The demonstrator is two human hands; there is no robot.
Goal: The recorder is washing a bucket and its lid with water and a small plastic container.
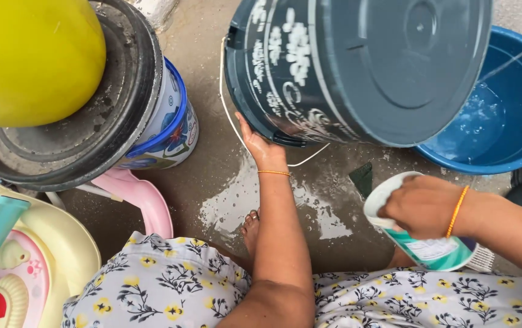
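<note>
Left hand (260, 146): fingers closed on rim of tipped grey bucket (358, 67).
Right hand (422, 206): gripping white-green container (434, 249).
Basin (516, 109): blue, holds water.

— What sort of place is this?

— A home's washing spot, likely a yard or wash area; the bare concrete floor (212, 152) is wet, with a puddle (236, 203) near the middle.

— What else points to a home?

— Household tubs and pails; a blue basin (510, 121) with water at the far right, a dark bucket (358, 67) beside it, a yellow pot (30, 58) on stacked buckets (145, 115) at the left; a child's plastic toy (24, 267) and a pink stool (142, 200) lie near left.
</note>
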